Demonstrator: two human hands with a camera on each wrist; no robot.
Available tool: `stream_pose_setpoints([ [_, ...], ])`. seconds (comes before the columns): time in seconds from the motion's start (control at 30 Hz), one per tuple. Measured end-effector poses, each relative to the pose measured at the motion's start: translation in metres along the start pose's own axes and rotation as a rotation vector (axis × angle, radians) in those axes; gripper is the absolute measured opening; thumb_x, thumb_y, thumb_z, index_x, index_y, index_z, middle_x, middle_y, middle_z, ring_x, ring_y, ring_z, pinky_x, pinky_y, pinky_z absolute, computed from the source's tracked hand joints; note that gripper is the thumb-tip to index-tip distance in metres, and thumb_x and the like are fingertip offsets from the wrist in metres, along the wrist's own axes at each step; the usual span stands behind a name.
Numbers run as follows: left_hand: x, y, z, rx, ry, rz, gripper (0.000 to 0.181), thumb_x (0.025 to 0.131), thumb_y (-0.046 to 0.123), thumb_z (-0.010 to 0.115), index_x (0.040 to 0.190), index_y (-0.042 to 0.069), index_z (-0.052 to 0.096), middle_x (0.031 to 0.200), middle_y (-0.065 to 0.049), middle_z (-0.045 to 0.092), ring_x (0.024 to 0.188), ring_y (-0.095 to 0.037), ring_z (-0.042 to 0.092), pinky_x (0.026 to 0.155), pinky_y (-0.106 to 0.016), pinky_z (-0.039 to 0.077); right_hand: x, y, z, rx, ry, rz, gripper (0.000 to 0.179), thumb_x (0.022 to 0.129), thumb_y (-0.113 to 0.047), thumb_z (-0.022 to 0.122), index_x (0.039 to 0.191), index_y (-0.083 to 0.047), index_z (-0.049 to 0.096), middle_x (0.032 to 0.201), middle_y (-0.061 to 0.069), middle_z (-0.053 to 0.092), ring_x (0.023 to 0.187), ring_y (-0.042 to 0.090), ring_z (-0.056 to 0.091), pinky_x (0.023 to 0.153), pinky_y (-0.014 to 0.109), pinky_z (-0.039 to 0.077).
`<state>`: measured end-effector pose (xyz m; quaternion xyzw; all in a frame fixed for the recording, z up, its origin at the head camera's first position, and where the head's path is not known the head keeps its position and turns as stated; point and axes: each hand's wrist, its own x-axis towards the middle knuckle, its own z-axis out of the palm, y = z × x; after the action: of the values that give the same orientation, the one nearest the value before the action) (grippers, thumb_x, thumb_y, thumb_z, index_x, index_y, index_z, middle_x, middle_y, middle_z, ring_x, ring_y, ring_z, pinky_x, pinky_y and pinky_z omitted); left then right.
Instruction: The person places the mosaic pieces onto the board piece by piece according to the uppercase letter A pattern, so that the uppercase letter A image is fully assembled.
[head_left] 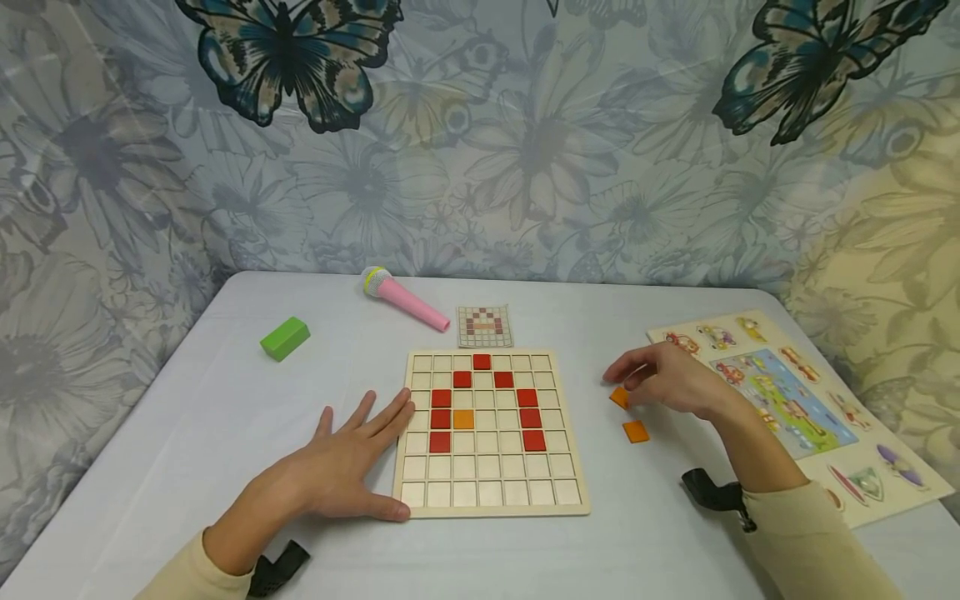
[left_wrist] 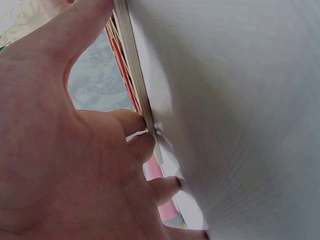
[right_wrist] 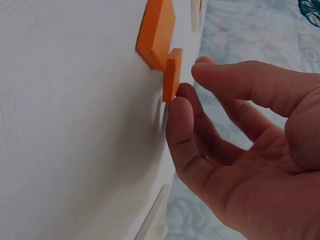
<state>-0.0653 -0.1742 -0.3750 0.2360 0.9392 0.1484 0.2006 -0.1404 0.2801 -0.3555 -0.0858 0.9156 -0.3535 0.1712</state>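
A pale wooden grid board (head_left: 480,492) lies in the middle of the table. Several red square tiles (head_left: 441,419) and one orange tile (head_left: 463,419) sit in its cells. My left hand (head_left: 337,467) is spread at the board's left side, thumb and fingertips touching its edge; the left wrist view shows the board's side (left_wrist: 135,65) against them. To the right, my right hand (head_left: 675,383) hovers by an orange tile (head_left: 619,397), thumb and fingers apart in the right wrist view. A second orange tile (head_left: 636,431) lies nearer the front. Nothing visible is held.
Behind the board lies a small pattern card (head_left: 484,335), beside a pink toy microphone (head_left: 411,303). A green block (head_left: 285,338) is at the back left. On the right, a picture puzzle board (head_left: 795,400) lies partly under my right arm. Floral fabric (head_left: 525,192) hangs behind the table.
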Motion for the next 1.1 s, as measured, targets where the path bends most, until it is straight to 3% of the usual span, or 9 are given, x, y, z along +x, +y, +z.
stream_pose_setpoints([
  [0.3,-0.0006,-0.0005,0.0007,-0.004,0.004,0.002,0.127,0.074,0.077,0.077,0.169,0.020,0.016,0.177,0.008,0.002,0.162,-0.042,0.004,0.110,-0.088,0.005,0.0023,0.0062,0.0017,-0.034,-0.044,-0.108,0.041,0.072,0.010,0.077,0.110,-0.003,0.078,0.109,0.010,0.076,0.096,0.024,0.064,0.077,0.026,0.055],
  [0.9,0.0001,-0.0014,0.0013,0.009,0.012,0.008,0.127,0.074,0.078,0.076,0.169,0.020,0.016,0.177,0.008,0.002,0.162,-0.043,0.005,0.109,-0.088,0.006,0.0030,0.0067,0.0018,-0.103,-0.050,-0.170,0.031,0.077,0.013,0.076,0.102,-0.006,0.079,0.105,0.008,0.072,0.094,0.024,0.060,0.077,0.025,0.056],
  [1.1,0.0008,-0.0010,0.0010,0.008,0.006,0.001,0.126,0.074,0.078,0.076,0.169,0.021,0.016,0.177,0.008,0.002,0.162,-0.042,0.004,0.110,-0.088,0.005,0.0038,0.0067,0.0019,-0.147,-0.041,-0.178,0.027,0.080,0.007,0.079,0.103,-0.007,0.078,0.103,0.005,0.072,0.092,0.022,0.060,0.077,0.026,0.056],
])
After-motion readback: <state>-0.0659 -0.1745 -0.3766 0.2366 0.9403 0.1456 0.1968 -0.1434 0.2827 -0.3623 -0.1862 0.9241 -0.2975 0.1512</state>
